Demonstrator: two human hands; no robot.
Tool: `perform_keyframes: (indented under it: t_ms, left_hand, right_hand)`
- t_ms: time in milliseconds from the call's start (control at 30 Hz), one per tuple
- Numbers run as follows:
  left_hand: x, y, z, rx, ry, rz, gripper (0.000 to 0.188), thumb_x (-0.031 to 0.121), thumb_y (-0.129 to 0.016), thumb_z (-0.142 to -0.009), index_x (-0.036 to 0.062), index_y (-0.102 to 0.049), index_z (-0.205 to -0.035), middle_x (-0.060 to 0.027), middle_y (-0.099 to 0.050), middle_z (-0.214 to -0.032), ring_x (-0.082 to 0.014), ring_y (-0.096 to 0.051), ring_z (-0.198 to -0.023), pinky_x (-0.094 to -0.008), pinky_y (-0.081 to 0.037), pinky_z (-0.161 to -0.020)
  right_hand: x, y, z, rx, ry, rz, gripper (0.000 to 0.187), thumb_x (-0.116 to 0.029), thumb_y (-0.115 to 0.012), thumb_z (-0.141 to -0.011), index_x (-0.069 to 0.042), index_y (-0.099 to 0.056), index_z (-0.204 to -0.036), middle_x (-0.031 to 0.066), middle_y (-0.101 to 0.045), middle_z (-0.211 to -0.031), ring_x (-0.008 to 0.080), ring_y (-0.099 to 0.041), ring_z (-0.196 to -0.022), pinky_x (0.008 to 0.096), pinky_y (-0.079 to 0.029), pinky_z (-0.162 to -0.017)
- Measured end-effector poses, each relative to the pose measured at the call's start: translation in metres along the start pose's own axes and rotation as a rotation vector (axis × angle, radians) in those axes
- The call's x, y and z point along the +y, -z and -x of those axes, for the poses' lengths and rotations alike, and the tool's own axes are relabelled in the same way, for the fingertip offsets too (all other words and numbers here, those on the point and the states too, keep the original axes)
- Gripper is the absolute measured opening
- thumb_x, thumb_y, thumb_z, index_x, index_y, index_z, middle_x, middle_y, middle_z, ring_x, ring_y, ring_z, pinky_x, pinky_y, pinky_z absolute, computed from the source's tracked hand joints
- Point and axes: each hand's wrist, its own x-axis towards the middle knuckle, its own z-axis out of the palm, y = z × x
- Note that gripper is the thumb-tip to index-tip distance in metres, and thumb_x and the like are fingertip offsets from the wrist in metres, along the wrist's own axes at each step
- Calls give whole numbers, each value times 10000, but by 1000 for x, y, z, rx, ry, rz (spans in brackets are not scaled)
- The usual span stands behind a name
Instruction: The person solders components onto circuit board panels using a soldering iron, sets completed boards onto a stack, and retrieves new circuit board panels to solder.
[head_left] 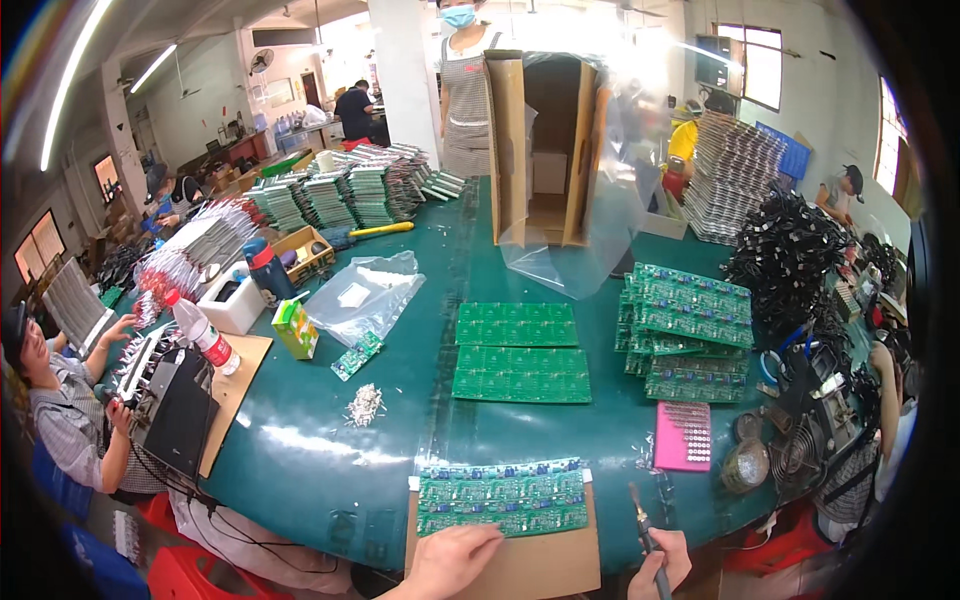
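My right hand (668, 562) is wrapped around the dark handle of a soldering iron (642, 512), its tip pointing up and away, right of the work board. My left hand (455, 562) has its fingers drawn together at the near edge of a populated green circuit board panel (502, 498). Whatever its fingertips may pinch is too small to make out. Under the panel lies a brown cardboard sheet (540, 572). A pink block (683, 437) carrying rows of small metal parts sits beyond the soldering iron.
Two green board panels (518, 350) lie ahead, with stacked populated boards (690, 320) to their right. Small white parts (366, 404) are heaped left. An open cardboard box (508, 150) stands farther back. Black cables (785, 250) pile up at right. Co-workers sit on both sides.
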Motion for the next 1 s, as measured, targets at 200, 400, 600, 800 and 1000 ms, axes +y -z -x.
perform_keyframes:
  t_ms: [200, 400, 600, 800, 1000]
  left_hand:
    - [2, 7, 4, 34, 51, 61, 74, 136, -691, -821, 71, -683, -856, -112, -684, -853, -279, -660, -781, -379, -530, -682]
    - [-5, 76, -8, 263, 76, 521, 51, -71, -591, -863, -33, -624, -874, -100, -692, -729, -141, -690, -702, -255, -519, -542]
    - [43, 157, -24, 422, -694, 1467, 101, 205, -528, -983, 149, -463, -929, -16, -595, -603, -117, -326, -403, -267, -283, -397]
    - [105, 167, -49, 150, -850, 1803, 87, 29, -488, -915, 73, -443, -975, -77, -586, -646, -123, -460, -501, -262, -387, -499]
    - [112, 174, -30, 195, -673, 1764, 29, 61, -648, -868, 60, -669, -849, -78, -692, -829, -204, -649, -720, -359, -544, -636]
  right_hand:
    - [-5, -2, 1, -34, 30, -19, 395, -352, -481, -1002, 10, -636, -1024, 145, -629, -874, 258, -613, -759, 343, -497, -703]
    - [-1, -4, 4, -36, 35, -6, 400, -355, -476, -1004, 11, -636, -1030, 136, -618, -854, 240, -606, -730, 324, -493, -670]
    - [-5, -8, -1, -52, 61, -15, 410, -363, -463, -1009, 9, -634, -1036, 120, -606, -836, 217, -581, -688, 304, -477, -633]
    - [-4, -16, 0, -57, 85, 26, 409, -359, -449, -1015, 5, -630, -1048, 109, -593, -822, 210, -562, -660, 308, -466, -611]
    - [-3, -14, 2, -75, 81, 51, 402, -345, -431, -1021, 4, -630, -1046, 117, -596, -820, 215, -561, -650, 309, -467, -605]
